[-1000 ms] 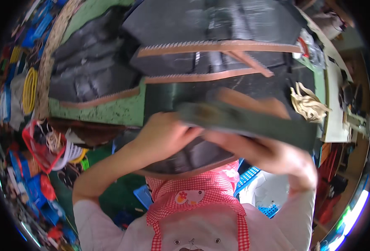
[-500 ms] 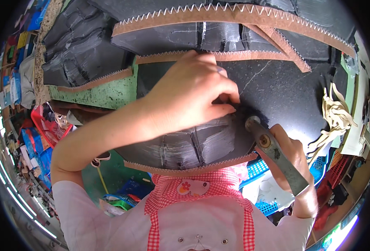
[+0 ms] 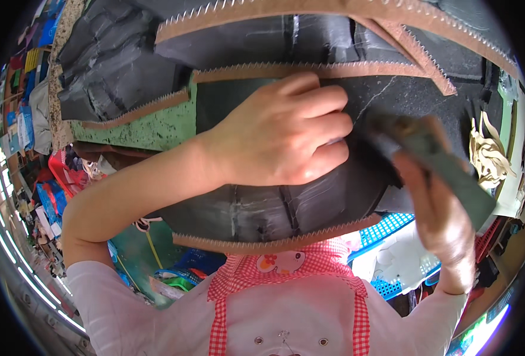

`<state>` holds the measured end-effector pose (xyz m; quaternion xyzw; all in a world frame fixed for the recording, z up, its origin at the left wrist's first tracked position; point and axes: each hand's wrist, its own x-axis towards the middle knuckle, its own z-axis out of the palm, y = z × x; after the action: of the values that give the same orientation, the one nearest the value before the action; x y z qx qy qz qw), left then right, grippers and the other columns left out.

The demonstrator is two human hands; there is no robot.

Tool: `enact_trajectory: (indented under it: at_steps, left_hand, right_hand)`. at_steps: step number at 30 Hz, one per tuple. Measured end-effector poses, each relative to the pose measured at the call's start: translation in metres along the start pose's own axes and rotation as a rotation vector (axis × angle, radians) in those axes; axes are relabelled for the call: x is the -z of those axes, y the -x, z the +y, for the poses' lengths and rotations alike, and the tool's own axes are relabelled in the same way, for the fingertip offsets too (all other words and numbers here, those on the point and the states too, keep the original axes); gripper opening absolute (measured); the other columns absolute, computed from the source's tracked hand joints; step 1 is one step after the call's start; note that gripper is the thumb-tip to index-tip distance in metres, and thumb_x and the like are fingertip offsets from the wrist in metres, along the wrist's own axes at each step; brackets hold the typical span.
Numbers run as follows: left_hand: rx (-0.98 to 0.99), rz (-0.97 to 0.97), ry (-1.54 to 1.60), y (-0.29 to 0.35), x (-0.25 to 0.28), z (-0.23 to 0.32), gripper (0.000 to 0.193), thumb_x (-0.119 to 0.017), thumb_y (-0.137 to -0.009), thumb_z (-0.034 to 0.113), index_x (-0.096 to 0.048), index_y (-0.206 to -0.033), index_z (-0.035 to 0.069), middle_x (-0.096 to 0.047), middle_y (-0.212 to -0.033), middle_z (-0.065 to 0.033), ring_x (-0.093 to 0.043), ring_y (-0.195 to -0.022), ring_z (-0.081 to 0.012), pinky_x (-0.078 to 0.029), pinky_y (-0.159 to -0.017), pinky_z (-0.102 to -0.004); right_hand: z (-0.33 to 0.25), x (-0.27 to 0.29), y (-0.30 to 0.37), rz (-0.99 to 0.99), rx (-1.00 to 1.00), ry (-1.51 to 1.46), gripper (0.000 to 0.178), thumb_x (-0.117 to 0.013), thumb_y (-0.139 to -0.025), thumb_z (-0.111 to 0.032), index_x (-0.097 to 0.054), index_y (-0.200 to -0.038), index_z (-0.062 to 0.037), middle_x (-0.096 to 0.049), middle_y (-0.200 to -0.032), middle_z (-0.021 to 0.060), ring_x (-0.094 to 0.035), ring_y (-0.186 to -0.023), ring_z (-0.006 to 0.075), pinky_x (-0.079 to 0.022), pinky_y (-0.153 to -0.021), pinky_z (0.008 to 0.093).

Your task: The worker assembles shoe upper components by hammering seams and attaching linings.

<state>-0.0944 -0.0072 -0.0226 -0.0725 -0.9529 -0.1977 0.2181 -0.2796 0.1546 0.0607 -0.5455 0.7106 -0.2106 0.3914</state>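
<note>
My left hand [image 3: 292, 130] is closed, its curled fingers over a dark grey panel with a brown, white-stitched edge strip [image 3: 274, 242]. The fingertips are turned away, so whatever they hold is hidden. In my right hand [image 3: 437, 207] is a hammer [image 3: 452, 163] with a grey metal head, blurred by motion, above the right part of the dark material. Rough whitish streaks mark the panel [image 3: 262, 207]. More dark stitched panels [image 3: 238, 48] lie beyond my left hand, one with a loose brown strip end [image 3: 431, 68].
A green speckled board [image 3: 138, 135] shows at the left under the panels. Pale straps [image 3: 488, 154] hang in a bunch at the right. Blue baskets [image 3: 387, 228] stand below on the right, a red basket [image 3: 66, 175] at the left.
The hammer and my right hand have moved up and to the right, away from the panel. My left hand has rolled from a pinch into a closed fist.
</note>
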Motion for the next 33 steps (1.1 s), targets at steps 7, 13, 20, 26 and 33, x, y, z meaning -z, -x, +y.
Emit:
enact_trajectory:
  at_steps: [7, 13, 20, 26, 33]
  left_hand:
    - [0.269, 0.072, 0.123, 0.015, 0.001, 0.003, 0.020, -0.082, -0.062, 0.017, -0.073, -0.079, 0.015, -0.063, -0.087, 0.0031, -0.059, -0.085, -0.0198, -0.045, -0.072, -0.0357]
    - [0.295, 0.031, 0.043, 0.017, 0.011, 0.010, 0.017, -0.084, -0.065, 0.018, -0.072, -0.078, 0.015, -0.063, -0.087, 0.0038, -0.058, -0.090, -0.0194, -0.044, -0.079, -0.0368]
    - [0.256, 0.009, -0.095, 0.023, 0.013, 0.029, 0.024, -0.077, -0.061, 0.019, -0.074, -0.085, 0.017, -0.062, -0.088, 0.0035, -0.057, -0.087, -0.0203, -0.044, -0.080, -0.0394]
    - [0.429, 0.104, 0.096, 0.043, 0.008, 0.026, 0.023, -0.085, -0.065, 0.023, -0.076, -0.086, 0.020, -0.063, -0.092, 0.0060, -0.056, -0.094, -0.0207, -0.041, -0.081, -0.0371]
    - [0.572, -0.141, 0.107, 0.038, 0.034, 0.031, 0.016, -0.083, -0.070, 0.022, -0.076, -0.084, 0.019, -0.064, -0.089, 0.0044, -0.057, -0.087, -0.0200, -0.041, -0.081, -0.0374]
  right_hand:
    - [0.003, -0.013, -0.008, 0.118, 0.342, 0.293, 0.038, -0.065, -0.094, -0.005, -0.053, -0.128, 0.0075, -0.065, -0.077, 0.0169, -0.069, -0.068, 0.0308, -0.051, -0.060, 0.0376]
    - [-0.009, -0.008, -0.006, -0.259, -0.102, 0.101, 0.047, -0.071, -0.091, -0.009, -0.055, -0.133, 0.0059, -0.070, -0.094, 0.0226, -0.068, -0.074, 0.0296, -0.052, -0.065, 0.0365]
    - [-0.007, -0.019, -0.007, -0.133, 0.093, 0.132, 0.021, -0.066, -0.093, -0.008, -0.055, -0.109, -0.0007, -0.065, -0.084, 0.0176, -0.064, -0.068, 0.0432, -0.049, -0.056, 0.0403]
    - [-0.012, -0.012, -0.023, -0.019, 0.214, 0.037, 0.015, -0.061, -0.093, -0.001, -0.055, -0.106, 0.0016, -0.062, -0.075, 0.0190, -0.069, -0.067, 0.0325, -0.047, -0.054, 0.0366]
    - [-0.016, -0.022, -0.012, -0.293, 0.189, 0.286, 0.017, -0.064, -0.092, 0.001, -0.062, -0.109, -0.0001, -0.062, -0.099, 0.0183, -0.066, -0.064, 0.0290, -0.050, -0.055, 0.0391]
